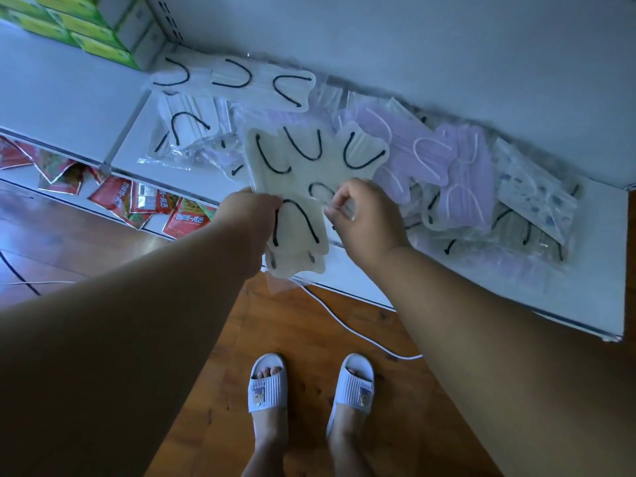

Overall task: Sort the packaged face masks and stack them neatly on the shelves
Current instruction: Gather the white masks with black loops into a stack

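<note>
**Hidden beneath hands and packs**

The left hand [248, 220] covers the left edge of the cream mask pack [298, 232] it grips; its fingertips are out of sight. Past the right hand [361, 218], grey-green packs [537, 242] lie mostly buried under lavender mask packs [461, 180]. Far left of both hands, the green boxes [79, 25] are cut off by the top edge.

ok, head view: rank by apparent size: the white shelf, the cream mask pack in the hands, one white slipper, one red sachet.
1. white shelf
2. cream mask pack
3. white slipper, close to the pack in apparent size and nearer the camera, so this order is unsure
4. red sachet
</note>
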A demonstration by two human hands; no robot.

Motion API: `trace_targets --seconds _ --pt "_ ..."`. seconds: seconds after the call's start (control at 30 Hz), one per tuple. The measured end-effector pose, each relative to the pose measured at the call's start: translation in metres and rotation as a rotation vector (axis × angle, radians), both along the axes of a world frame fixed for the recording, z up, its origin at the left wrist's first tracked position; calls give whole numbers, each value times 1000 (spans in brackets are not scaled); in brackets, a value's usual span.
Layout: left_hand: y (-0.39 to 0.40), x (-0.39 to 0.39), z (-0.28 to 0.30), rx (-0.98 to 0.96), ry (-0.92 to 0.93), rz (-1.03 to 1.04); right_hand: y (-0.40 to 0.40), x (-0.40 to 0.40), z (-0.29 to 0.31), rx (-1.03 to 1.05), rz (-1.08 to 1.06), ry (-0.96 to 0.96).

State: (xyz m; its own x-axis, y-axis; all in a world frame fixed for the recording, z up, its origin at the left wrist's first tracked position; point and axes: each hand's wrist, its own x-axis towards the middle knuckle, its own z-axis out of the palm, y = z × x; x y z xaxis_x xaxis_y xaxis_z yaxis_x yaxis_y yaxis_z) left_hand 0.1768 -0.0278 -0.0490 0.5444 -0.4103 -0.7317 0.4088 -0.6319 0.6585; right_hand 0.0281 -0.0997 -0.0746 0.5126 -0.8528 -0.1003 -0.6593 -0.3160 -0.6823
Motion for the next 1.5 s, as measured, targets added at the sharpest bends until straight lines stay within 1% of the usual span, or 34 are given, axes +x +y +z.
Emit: trace_targets --seconds 0.07,0.13,0.2,0.27,0.3,0.33,0.37,0.4,0.43,0.5,0.53,0.57,0.6,0.63,0.67,0.7,0.77,0.83,0.9,0.93,1.0,1.07,1.13,1.2,1.3,1.33,1.37,1.43,1.5 --pt "4 4 4 4 7 14 -6 -1 0 118 -66 -20" --pt "8 7 2 -19 51 2 -9 0 5 216 -90 -100" --pt "10 7 2 -67 127 42 -1 5 13 267 35 -122" --pt "11 7 3 -109 238 92 15 10 20 320 204 -74" --pt "11 6 2 -113 281 81 22 13 22 368 240 -75" --pt "10 5 0 -103 284 69 27 14 23 439 211 -113" --pt "11 5 -2 -80 250 44 29 16 24 516 113 -180" --pt "12 5 -3 -40 163 29 28 18 23 554 -29 -252" --pt "12 6 -6 -11 88 37 24 19 22 510 -179 -269" --pt "16 6 -9 -1 69 70 15 21 14 405 -450 -137" --pt "18 6 -9 -15 98 88 12 21 10 448 -568 -86" --pt "20 7 -10 -32 121 96 11 23 6 579 -662 -101" --pt "22 7 -9 -40 144 81 10 24 4 744 -717 -169" --pt "23 7 -8 -37 159 69 9 26 4 865 -732 -257" --pt "26 8 -5 -26 172 65 8 28 5 910 -734 -324" --pt "29 10 -5 -8 176 75 6 29 6 892 -728 -337" --pt "38 17 -3 20 169 98 0 29 9 794 -750 -354" --pt "49 28 0 52 116 147 -6 29 14 753 -734 -396" --pt "58 42 4 67 4 191 -6 34 21 825 -627 -452" --pt "60 48 7 63 -20 205 -2 39 27 867 -553 -454" --pt "62 56 14 37 -21 199 9 55 35 917 -374 -358" --pt "60 61 18 -26 60 212 23 72 36 874 -185 -213" --pt "60 67 15 -56 139 216 35 91 33 766 -55 -95" --pt "66 75 9 -31 107 207 43 108 29 607 4 29" --pt "75 106 -1 24 38 184 37 133 21 239 -6 188" --pt "80 119 -5 31 22 176 35 143 17 147 17 225" --pt "84 132 -5 31 3 161 32 155 13 79 65 262" --pt "89 157 -4 41 -31 126 25 180 2 -3 232 357" --pt "92 179 -5 51 -66 126 19 209 -3 -11 341 462"
